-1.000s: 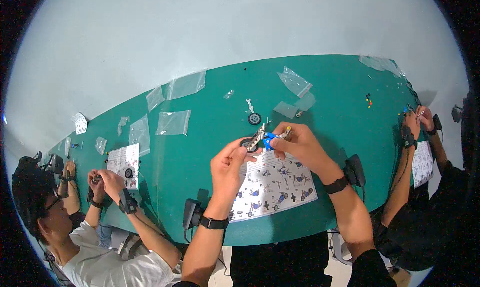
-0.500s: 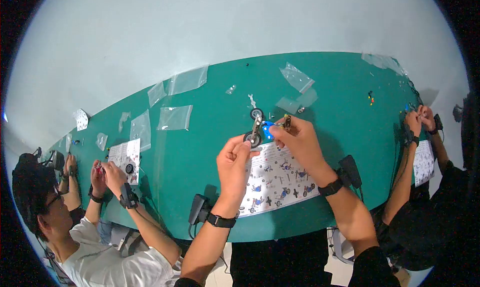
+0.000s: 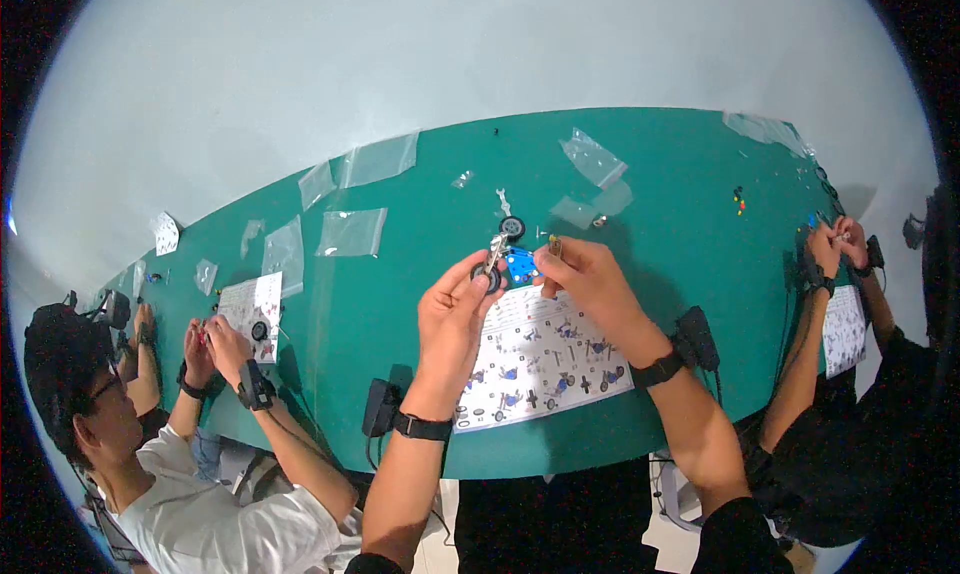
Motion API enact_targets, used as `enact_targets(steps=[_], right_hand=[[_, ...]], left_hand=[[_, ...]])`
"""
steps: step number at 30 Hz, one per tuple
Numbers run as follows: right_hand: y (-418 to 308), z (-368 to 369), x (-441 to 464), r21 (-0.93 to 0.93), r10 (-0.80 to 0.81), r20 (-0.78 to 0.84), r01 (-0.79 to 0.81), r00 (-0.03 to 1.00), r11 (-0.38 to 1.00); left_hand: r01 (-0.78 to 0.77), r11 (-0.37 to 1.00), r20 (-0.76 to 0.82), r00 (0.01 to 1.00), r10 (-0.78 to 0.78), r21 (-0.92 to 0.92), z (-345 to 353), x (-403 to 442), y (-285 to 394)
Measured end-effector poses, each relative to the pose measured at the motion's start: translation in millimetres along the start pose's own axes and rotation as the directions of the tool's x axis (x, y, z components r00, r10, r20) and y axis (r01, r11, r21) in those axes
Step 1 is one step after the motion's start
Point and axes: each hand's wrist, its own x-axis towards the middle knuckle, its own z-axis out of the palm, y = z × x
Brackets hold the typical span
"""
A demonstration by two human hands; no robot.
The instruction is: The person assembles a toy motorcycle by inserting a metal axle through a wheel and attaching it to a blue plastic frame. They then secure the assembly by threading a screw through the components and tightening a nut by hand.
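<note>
My left hand (image 3: 452,314) is closed, pinching a small black wheel (image 3: 487,278) with a silver metal strip (image 3: 495,250) rising from it. My right hand (image 3: 588,279) is closed, with a small brass-coloured metal piece (image 3: 555,245) standing up from its fingertips. Between the two hands shows a blue perforated part (image 3: 521,265), close to the right fingertips; I cannot tell whether they touch it. Just beyond is another black wheel (image 3: 512,227), with a small silver wrench (image 3: 503,203) above it. Under my hands lies a printed instruction sheet (image 3: 540,364).
Clear plastic bags (image 3: 352,233) are spread over the green table (image 3: 400,294), with more bags (image 3: 594,158) at the back. Small coloured pieces (image 3: 740,202) lie to the right. A person in a white shirt (image 3: 220,519) works at left; another person's hands (image 3: 838,244) hold parts at right.
My left hand has moved slightly left with the wheel and strip, away from the right hand. The brass-coloured piece has shifted a little left, and more of the blue part shows.
</note>
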Motion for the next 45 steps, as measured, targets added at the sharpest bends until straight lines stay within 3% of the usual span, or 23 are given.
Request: enact_targets(steps=[11,13,16,20,26,29,31,35,40,43,45], right_hand=[[-11,-8,-2,0.152,0.036,0.014,-0.038,0.999,0.988],[-11,-11,-2,0.191,0.033,0.029,-0.038,0.999,0.981],[-7,-12,0,0.093,-0.030,0.015,0.028,0.999,0.995],[-8,-11,-3,0.110,-0.118,-0.015,0.119,0.993,0.987],[-13,-6,-6,0.122,-0.161,-0.049,0.166,0.986,0.979],[-14,-5,-8,0.124,-0.187,-0.034,0.190,0.982,0.974],[-20,-6,-9,0.111,-0.186,-0.037,0.189,0.982,0.976],[-11,-10,-5,0.112,-0.110,-0.060,0.117,0.992,0.987],[-10,-8,-5,0.143,-0.035,-0.101,0.049,0.994,0.988],[-6,-7,-5,0.297,0.129,-0.112,-0.091,0.985,0.950],[-6,-6,-5,0.339,0.146,-0.099,-0.105,0.984,0.935]], left_hand=[[-0.045,0.993,-0.141,0.988,0.060,0.110,-4,0,8],[-0.050,0.981,-0.187,0.979,0.086,0.188,0,-3,11],[-0.074,0.941,-0.215,0.965,0.152,0.332,-2,-4,13],[-0.116,0.876,-0.196,0.953,0.230,0.468,-2,-4,15],[-0.236,0.902,-0.074,0.957,0.280,0.362,3,0,13],[-0.220,0.865,-0.014,0.967,0.254,0.451,-6,-2,13],[-0.201,0.892,-0.004,0.975,0.221,0.404,-7,-3,14],[-0.182,0.917,-0.017,0.979,0.201,0.356,-2,-5,15],[-0.169,0.884,-0.038,0.978,0.206,0.435,-3,-3,13],[-0.171,0.859,-0.024,0.978,0.208,0.482,-5,-4,12],[-0.172,0.853,-0.025,0.977,0.212,0.492,-6,-2,11]])
